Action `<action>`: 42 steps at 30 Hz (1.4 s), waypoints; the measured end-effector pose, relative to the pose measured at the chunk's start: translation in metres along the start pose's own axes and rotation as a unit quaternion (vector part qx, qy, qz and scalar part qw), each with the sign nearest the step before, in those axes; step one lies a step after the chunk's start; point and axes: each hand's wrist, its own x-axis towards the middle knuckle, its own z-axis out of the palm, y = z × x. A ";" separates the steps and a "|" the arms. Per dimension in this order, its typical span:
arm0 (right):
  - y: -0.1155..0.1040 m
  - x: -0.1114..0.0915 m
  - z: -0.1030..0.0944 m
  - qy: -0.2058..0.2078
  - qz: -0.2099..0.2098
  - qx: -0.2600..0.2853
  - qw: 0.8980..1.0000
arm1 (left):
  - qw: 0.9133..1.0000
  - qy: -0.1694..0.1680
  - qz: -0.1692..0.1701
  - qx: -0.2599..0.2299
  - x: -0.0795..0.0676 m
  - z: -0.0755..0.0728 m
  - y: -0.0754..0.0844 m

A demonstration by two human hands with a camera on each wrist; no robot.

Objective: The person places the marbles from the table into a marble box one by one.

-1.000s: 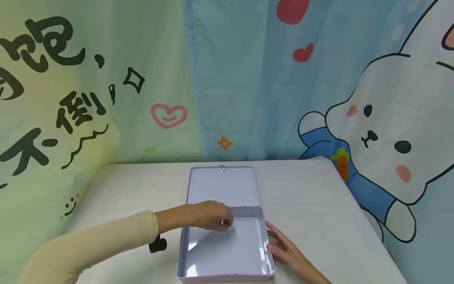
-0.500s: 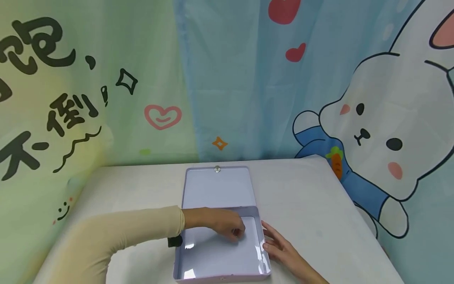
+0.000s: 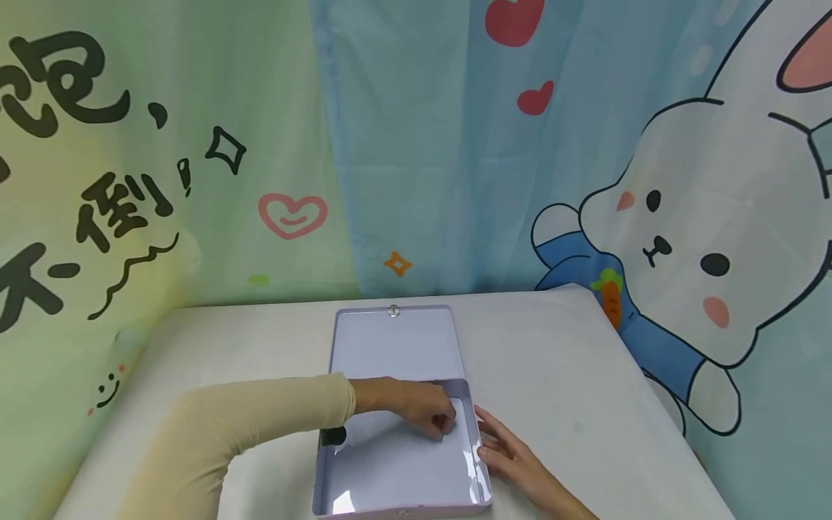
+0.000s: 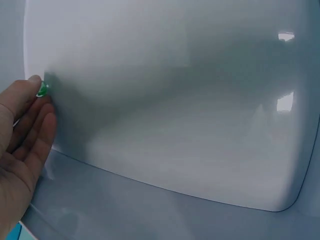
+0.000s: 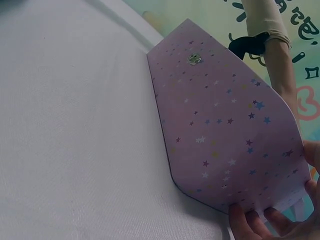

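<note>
Left grip, a bare hand, sits slightly nearer the right wall of the open box than half a second ago; over the full second its shift to the right is clearer. Head view drifts a little meanwhile. Right grip keeps its place at the box's side.

On my left wrist feed, the left grip pinches a small green object between thumb and fingers, low over the pale box floor, toward one side of the box. I cannot tell whether the piece touches that floor. Its type is too small to name.

Right grip: fingers extended, resting against the outside of the right wall, thumb at the rim.

Lilac box stands on the white bench, its lid folded back flat away from the person, with a metal clasp at the lid's far edge. My right wrist feed shows a pink star-patterned exterior and a round metal fitting.

I also note a cream sleeve, a black wrist unit, and a printed curtain behind the bench.
</note>
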 end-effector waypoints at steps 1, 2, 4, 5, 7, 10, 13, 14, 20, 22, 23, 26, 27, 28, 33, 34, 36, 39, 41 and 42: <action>0.000 0.000 0.000 0.001 0.001 0.000 1.000 | 1.000 0.002 0.001 -0.001 0.001 0.000 0.000; 0.000 0.000 0.000 0.002 0.002 0.000 1.000 | 1.000 0.003 0.002 -0.002 0.001 0.000 -0.001; 0.000 0.000 0.000 0.004 0.004 -0.002 1.000 | 1.000 0.004 0.002 -0.007 0.002 0.000 -0.001; 0.000 0.000 0.000 0.003 0.003 -0.002 1.000 | 1.000 0.005 0.003 -0.007 0.002 0.001 -0.001; 0.000 0.001 0.000 0.001 0.001 -0.001 1.000 | 1.000 0.007 0.002 -0.009 0.003 0.002 -0.002; -0.001 0.000 0.000 -0.003 -0.002 -0.001 1.000 | 1.000 0.011 -0.002 -0.010 0.002 0.004 -0.003; -0.001 0.000 -0.001 -0.005 -0.004 -0.002 1.000 | 1.000 0.015 -0.006 -0.008 0.002 0.006 -0.004; -0.001 0.000 -0.001 -0.005 -0.005 -0.004 1.000 | 1.000 0.017 -0.006 -0.006 0.002 0.006 -0.004; 0.001 0.000 -0.003 -0.015 -0.021 -0.007 1.000 | 0.999 0.045 -0.008 0.006 0.000 0.008 0.000; 0.002 0.000 -0.003 -0.022 -0.031 -0.006 0.999 | 0.997 0.068 -0.001 0.026 -0.006 0.009 0.003; 0.003 0.000 -0.003 -0.027 -0.037 -0.005 0.999 | 0.996 0.079 0.002 0.031 -0.010 0.009 0.005; 0.004 0.001 -0.003 -0.035 -0.048 -0.004 0.998 | 0.994 0.110 -0.001 0.018 -0.025 0.004 0.010; 0.004 0.001 -0.003 -0.037 -0.051 -0.005 0.998 | 0.993 0.119 -0.006 0.005 -0.030 0.002 0.011; 0.005 0.001 -0.004 -0.036 -0.052 -0.007 0.998 | 0.991 0.131 -0.012 -0.013 -0.036 0.000 0.011; 0.006 0.003 -0.002 -0.018 -0.050 -0.019 0.998 | 0.971 0.224 -0.045 -0.070 -0.079 -0.013 0.011; 0.006 0.004 -0.002 -0.016 -0.050 -0.020 0.998 | 0.963 0.253 -0.049 -0.081 -0.090 -0.014 0.010; 0.006 0.004 0.000 -0.015 -0.050 -0.019 0.998 | 0.940 0.316 -0.058 -0.112 -0.116 -0.014 0.010; 0.006 0.003 0.000 -0.013 -0.047 -0.015 0.999 | 0.894 0.418 -0.073 -0.146 -0.153 -0.002 0.008; 0.006 0.002 0.000 -0.013 -0.045 -0.011 0.999 | 0.862 0.470 -0.100 -0.159 -0.176 0.012 0.006; 0.006 0.001 0.000 -0.013 -0.044 -0.009 0.999 | 0.849 0.493 -0.116 -0.154 -0.188 0.020 0.004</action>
